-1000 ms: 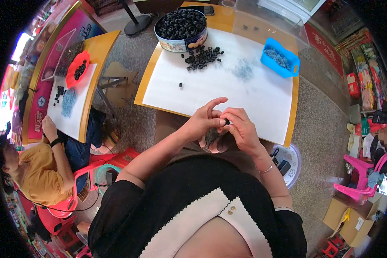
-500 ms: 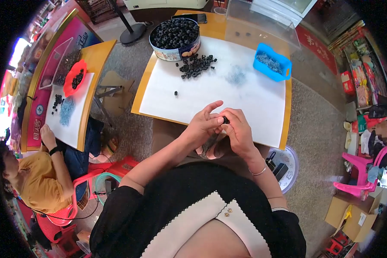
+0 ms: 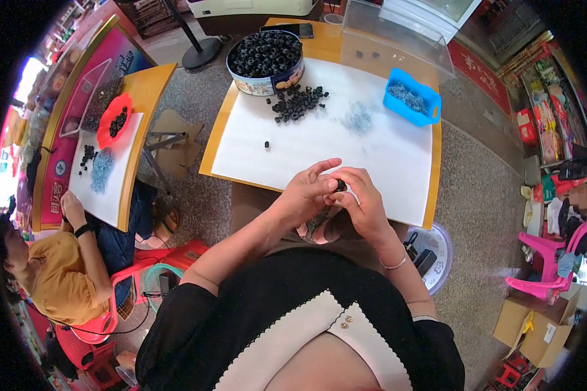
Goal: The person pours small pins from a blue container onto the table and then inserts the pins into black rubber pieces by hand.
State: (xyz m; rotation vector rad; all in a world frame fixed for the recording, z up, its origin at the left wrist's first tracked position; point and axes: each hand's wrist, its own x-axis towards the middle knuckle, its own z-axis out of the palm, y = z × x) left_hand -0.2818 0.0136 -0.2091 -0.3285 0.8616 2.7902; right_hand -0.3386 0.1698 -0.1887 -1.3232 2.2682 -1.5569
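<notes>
Black, the small piece (image 3: 340,186) is just right of frame centre, where we find the left grip (image 3: 305,188) and right grip (image 3: 364,199) both pinching it, presumably to steady something so tiny.

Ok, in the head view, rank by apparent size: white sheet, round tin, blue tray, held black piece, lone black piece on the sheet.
1. White sheet
2. Round tin
3. Blue tray
Smallest, unranked: held black piece, lone black piece; the former is partly covered and nearer the camera.
</notes>
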